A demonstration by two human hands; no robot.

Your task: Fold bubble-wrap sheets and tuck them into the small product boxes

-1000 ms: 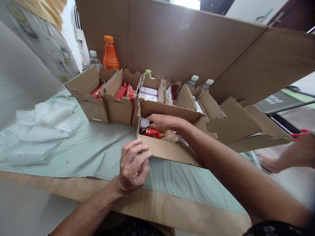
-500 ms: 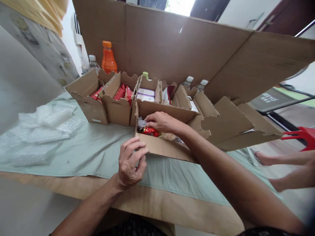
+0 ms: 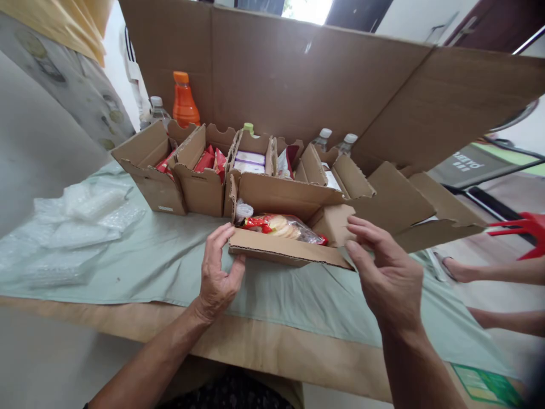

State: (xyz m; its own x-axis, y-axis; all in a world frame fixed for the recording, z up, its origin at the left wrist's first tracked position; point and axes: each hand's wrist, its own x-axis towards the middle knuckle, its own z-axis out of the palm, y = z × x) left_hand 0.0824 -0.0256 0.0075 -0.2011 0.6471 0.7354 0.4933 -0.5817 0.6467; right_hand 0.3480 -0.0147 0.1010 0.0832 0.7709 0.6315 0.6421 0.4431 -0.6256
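In front of me lies an open cardboard box (image 3: 272, 245) with its front flap folded out. Inside it are a clear and red packet of round biscuits (image 3: 283, 226) and a small bundle of bubble wrap (image 3: 244, 211) at the left end. My left hand (image 3: 219, 267) holds the left end of the front flap, fingers at its edge and thumb beneath. At the box's right end is my right hand (image 3: 387, 272), thumb and fingers apart, fingertips close to the end flap (image 3: 336, 224). Whether they touch it I cannot tell.
Behind stands a row of cardboard boxes (image 3: 204, 190) holding packets. An orange bottle (image 3: 184, 102) and several capped bottles rise behind them, before a tall cardboard panel (image 3: 289, 74). Bubble wrap sheets (image 3: 72, 227) lie left. A person's legs (image 3: 502, 272) show at right.
My right hand has left the biscuit packet and moved right to the box's right end, so the packet now shows. My left hand has shifted slightly left along the flap, its thumb now lower.
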